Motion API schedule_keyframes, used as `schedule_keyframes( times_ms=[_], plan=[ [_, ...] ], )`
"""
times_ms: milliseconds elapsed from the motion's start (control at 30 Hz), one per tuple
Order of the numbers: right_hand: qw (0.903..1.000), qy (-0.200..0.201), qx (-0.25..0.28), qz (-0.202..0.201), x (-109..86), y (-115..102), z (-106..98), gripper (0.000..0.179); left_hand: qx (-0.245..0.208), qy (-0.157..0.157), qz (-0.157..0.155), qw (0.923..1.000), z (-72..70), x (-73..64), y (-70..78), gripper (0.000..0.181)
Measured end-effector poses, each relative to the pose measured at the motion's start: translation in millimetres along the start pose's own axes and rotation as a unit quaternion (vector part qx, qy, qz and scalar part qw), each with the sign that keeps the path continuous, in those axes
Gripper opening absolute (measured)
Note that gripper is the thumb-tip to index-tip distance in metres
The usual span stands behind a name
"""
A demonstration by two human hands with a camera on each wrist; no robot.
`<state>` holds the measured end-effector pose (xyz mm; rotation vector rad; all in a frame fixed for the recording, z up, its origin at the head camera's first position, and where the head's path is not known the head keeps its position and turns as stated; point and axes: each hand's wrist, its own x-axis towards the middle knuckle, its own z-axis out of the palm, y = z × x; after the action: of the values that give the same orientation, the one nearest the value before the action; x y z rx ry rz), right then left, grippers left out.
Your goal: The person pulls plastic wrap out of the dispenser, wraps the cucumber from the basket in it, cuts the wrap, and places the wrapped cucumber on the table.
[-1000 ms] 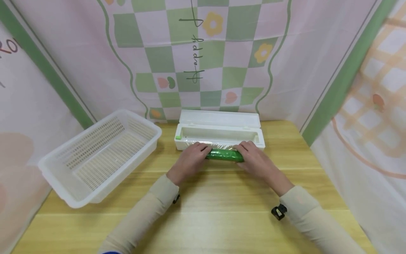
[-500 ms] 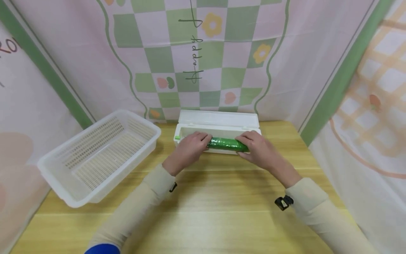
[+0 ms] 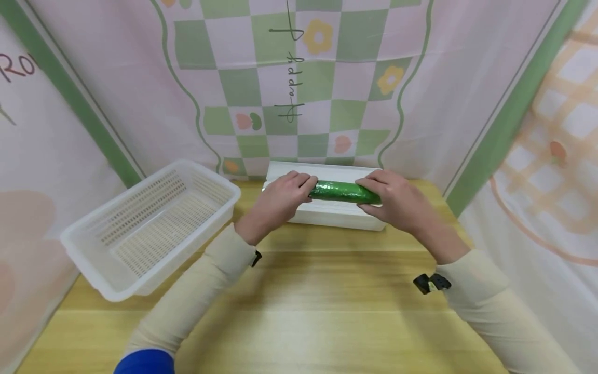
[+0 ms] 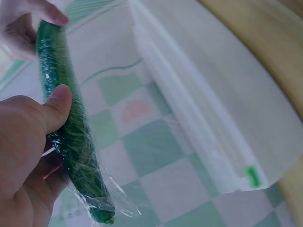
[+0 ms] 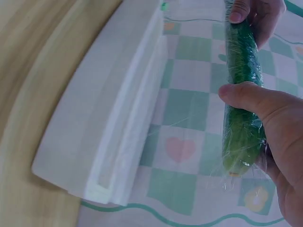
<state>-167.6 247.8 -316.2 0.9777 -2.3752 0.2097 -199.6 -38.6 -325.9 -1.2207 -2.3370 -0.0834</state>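
Observation:
My left hand (image 3: 285, 200) and right hand (image 3: 399, 202) hold a green cucumber (image 3: 343, 191) level between them, one near each end. Clear cling film is wrapped around it, and loose, crinkled film (image 4: 116, 196) hangs past its end in the left wrist view. Each thumb lies along the near side with fingers behind, as the right thumb (image 5: 241, 94) shows. Beneath and just in front of the cucumber is a long white cling film box (image 3: 336, 219), its lid (image 3: 322, 170) raised at the back. A green slider (image 4: 252, 177) sits at one end of the box.
A white slotted plastic basket (image 3: 117, 295) stands at the left of the wooden table (image 3: 308, 311). Behind the box, a patterned cloth (image 3: 308, 83) with green checks hangs close to the table's back edge; more cloth hangs at both sides.
Both hands have lifted the wrapped cucumber up and away from me, from the front edge of the cling film box to above it. The right hand has also shifted slightly right.

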Motion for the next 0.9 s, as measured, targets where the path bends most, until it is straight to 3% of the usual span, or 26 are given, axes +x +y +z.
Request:
schedule_keyframes(
  times_ms=[300, 467, 633, 900],
  plan=[
    [0.9998, -0.001, 0.001, -0.018, 0.7, -15, -34, 0.051, 0.006, 0.008, 0.019, 0.9998, -35.7, -5.3, 10.0, 0.023],
    [0.9991, -0.003, 0.004, -0.042, -9.5, -27, -37, 0.051, -0.007, -0.002, 0.042, 0.9991, -42.9, -18.3, 19.9, 0.023],
    [0.9976, -0.038, 0.032, -0.047, -28.4, -40, -23, 0.051, -0.05, -0.034, 0.057, 0.9966, -32.5, -37.5, 31.9, 0.026],
    [0.988, -0.139, 0.066, 0.012, -58.7, -56, 11, 0.045, -0.115, -0.115, 0.04, 0.9859, 5.4, -65.5, 47.2, 0.028]
  ],
)
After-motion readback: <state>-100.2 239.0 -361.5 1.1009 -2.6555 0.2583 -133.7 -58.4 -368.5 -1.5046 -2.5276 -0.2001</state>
